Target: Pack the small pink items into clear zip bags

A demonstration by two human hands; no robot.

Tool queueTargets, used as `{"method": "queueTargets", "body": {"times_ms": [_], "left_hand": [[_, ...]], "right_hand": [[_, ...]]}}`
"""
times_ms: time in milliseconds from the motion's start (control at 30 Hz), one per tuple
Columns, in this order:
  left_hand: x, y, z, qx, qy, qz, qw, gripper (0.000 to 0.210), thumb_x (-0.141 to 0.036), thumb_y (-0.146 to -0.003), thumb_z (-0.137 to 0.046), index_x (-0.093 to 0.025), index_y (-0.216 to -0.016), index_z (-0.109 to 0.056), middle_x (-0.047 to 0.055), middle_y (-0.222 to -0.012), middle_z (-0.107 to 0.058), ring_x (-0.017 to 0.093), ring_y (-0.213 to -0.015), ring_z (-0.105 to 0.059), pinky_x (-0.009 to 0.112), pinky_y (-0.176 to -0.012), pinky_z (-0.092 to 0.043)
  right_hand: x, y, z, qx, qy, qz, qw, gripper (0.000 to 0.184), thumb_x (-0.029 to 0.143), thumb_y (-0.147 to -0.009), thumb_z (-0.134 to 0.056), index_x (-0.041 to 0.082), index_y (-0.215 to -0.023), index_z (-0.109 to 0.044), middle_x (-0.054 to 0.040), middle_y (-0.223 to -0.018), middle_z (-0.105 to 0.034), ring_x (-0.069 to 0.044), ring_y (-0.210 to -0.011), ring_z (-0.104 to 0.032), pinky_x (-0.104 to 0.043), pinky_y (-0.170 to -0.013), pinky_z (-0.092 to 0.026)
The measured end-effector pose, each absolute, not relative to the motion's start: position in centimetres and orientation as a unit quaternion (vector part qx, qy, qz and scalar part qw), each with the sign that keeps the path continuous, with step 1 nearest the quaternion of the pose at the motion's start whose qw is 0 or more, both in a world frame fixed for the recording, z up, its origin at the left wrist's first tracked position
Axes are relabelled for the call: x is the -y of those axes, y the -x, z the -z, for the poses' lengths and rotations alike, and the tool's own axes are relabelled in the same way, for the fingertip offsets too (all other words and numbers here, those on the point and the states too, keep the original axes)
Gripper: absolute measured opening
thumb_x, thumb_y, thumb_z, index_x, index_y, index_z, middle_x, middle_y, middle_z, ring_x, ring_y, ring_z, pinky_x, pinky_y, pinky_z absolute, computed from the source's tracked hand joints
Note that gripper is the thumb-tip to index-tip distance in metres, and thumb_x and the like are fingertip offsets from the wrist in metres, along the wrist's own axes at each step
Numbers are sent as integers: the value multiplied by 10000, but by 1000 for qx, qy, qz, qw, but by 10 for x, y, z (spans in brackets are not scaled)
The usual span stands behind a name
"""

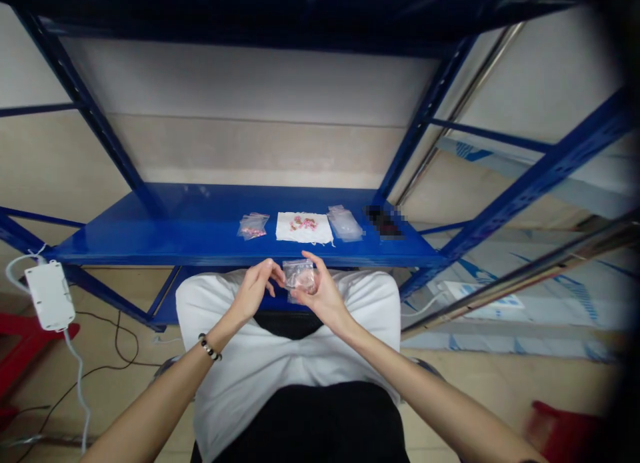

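Slipping is what I judge likeliest to go wrong: the clear bag [301, 272] looks thin and slick, and if my right hand [324, 295] loosens without the left having a sure hold, it could fall onto my lap [215, 306], nearer me than the white cloth [285, 233]. A knock against the blue shelf [200, 248] could also scatter the pink pieces [303, 223] lying loose on the white cloth.

The clear bag is on my side of the white cloth, held over my lap, between the thumb and fingers of my right hand, which close lightly on it. The fingers of my left hand [255, 286] curl partway, their tips right at its edge; whether they pinch it, or whether anything is inside, I cannot tell. Left of the white cloth lie small packets [254, 225] holding pink bits; right of it, a stack of clear bags [345, 223].
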State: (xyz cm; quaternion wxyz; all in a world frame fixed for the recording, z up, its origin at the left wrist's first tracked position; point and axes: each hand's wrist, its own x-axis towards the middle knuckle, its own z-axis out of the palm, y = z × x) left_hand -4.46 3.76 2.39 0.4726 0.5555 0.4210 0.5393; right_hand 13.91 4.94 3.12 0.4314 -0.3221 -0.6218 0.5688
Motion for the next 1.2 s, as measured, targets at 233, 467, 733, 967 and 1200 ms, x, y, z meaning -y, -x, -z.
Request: {"method": "queueTargets", "body": {"times_ms": [233, 467, 733, 967, 1200], "left_hand": [[-36, 29, -14, -432, -516, -550, 495, 348, -387, -769, -754, -160, -945, -559, 3, -799, -598, 104, -652, -569, 198, -551, -477], [-32, 30, -10, -457, -648, -489, 365, 441, -287, -924, -577, -195, -1329, -431, -2, -813, -593, 136, -763, -577, 246, -736, -459], [-27, 29, -10, -450, -681, -478, 324, 586, -245, -950, -515, -193, -1481, -271, -8, -814, -585, 154, -821, -565, 284, -855, -427], [-26, 30, -17, -488, -663, -511, 247, 301, -222, -927, -545, -191, -1225, -528, 49, -998, -659, 162, -919, -603, 289, -855, -445], [-20, 26, -17, -503, -699, -497, 108, 124, -208, -903, -577, -194, -1024, -600, 81, -1069, -620, 215, -1040, -570, 363, -935, -439]], "right_hand": [[-59, -142, -13, 646, 314, -566, 405, 737, 194, -675, -771, 247, -1331, -439, -46, -1100, -616, -154, -805, -619, -282, -697, -522], [-68, -152, -13, 691, 378, -454, 416, 175, 323, -814, -693, 204, -942, -682, -9, -808, -652, -152, -723, -581, -267, -662, -449], [-71, -155, -7, 689, 380, -494, 369, 205, 348, -822, -655, 160, -793, -731, -32, -725, -703, -156, -642, -585, -271, -612, -425], [-66, -153, -11, 624, 388, -517, 438, 220, 382, -752, -737, 164, -779, -742, -47, -771, -718, -161, -673, -603, -295, -668, -467], [-62, -151, -9, 570, 410, -554, 447, 279, 412, -677, -808, 155, -768, -746, -39, -749, -707, -143, -649, -583, -287, -659, -458]]}}
